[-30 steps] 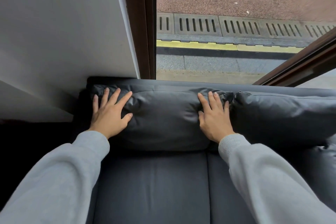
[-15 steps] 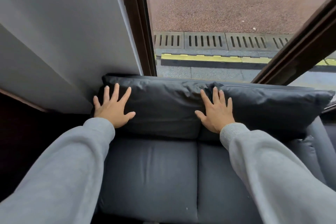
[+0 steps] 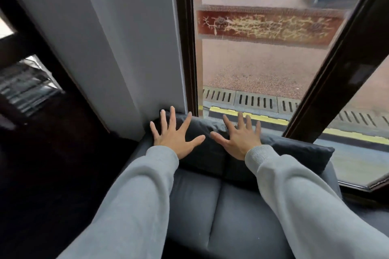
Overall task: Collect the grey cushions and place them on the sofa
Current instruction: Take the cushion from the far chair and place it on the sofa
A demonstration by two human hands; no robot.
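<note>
While two grey sleeves (image 3: 134, 202) are reaching forward over the seat of the sofa (image 3: 229, 216), the left hand (image 3: 174, 136) and right hand (image 3: 242, 139) are hovering flat with every finger spread wide, gripping nothing; whether the palms are touching the fabric is unclear. Two grey cushions, the left cushion (image 3: 208, 153) and right cushion (image 3: 301, 153), are leaning side by side against the sofa back, just beneath the hands. Beyond them, a window (image 3: 263, 65) is showing a drain grate (image 3: 254, 101) and a yellow line (image 3: 273, 121) outside.

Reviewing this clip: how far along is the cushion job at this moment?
Looks done: two dark grey cushions, the left cushion and right cushion, stand along the back of the grey two-seat sofa. In hand: the left hand and right hand are spread open, fingers wide, gripping nothing. Left: no other cushions show in this view, so possibly nothing.
</note>
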